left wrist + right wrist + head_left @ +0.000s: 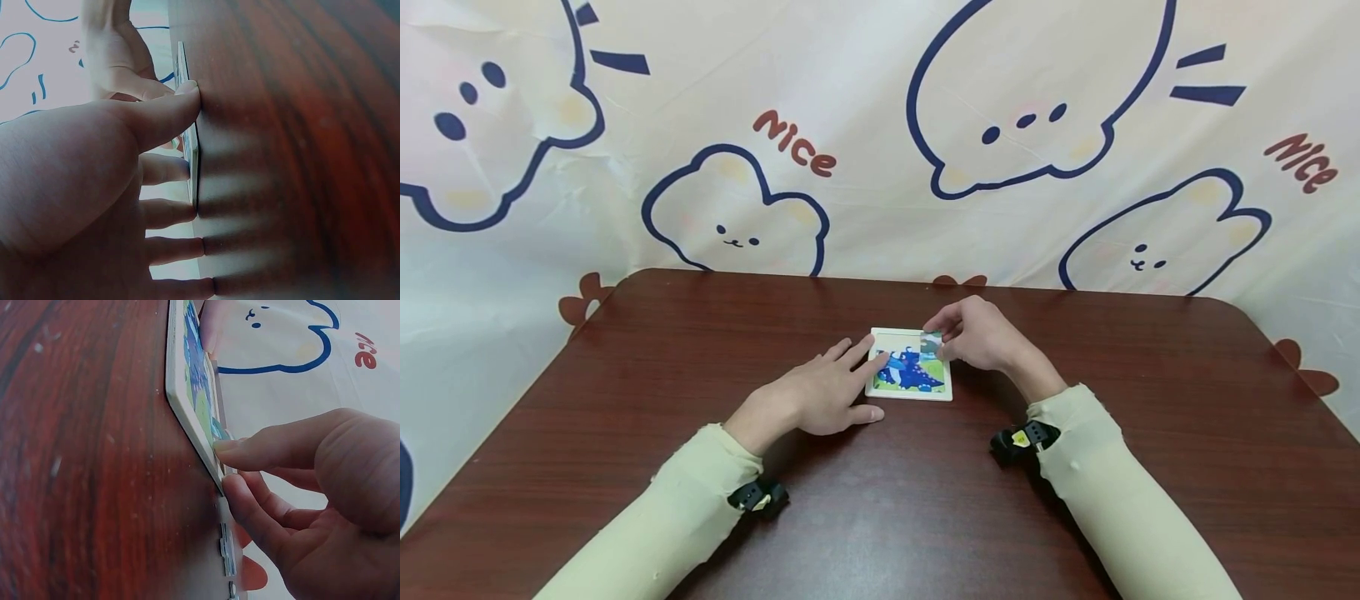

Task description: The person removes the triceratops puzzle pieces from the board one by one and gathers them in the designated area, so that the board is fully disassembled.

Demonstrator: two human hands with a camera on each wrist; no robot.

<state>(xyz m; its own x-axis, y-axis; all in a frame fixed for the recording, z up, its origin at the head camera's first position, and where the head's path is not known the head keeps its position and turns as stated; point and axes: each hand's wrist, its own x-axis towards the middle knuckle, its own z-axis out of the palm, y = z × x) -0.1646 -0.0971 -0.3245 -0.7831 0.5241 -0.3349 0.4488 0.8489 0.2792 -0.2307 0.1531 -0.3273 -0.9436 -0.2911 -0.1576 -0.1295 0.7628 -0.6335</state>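
A jigsaw puzzle in a white frame point(910, 397) lies flat on the table, its picture a blue dinosaur point(912, 372) on green. The upper left part of the frame shows bare pale backing. My left hand point(831, 392) rests at the frame's left side with straight, spread fingers, some fingertips touching it and the thumb on the table by the near edge. At the upper right corner my right hand point(988, 335) pinches a puzzle piece point(931, 342) between thumb and fingers. In the right wrist view that teal piece point(219, 429) is partly hidden by the thumb.
Beyond the right fingers, the right wrist view shows blurred loose pieces point(227, 550) on the tabletop. The dark brown wooden table point(880, 517) meets a white cartoon-printed cloth point(865, 75) behind. Each wrist wears a small black camera point(758, 497).
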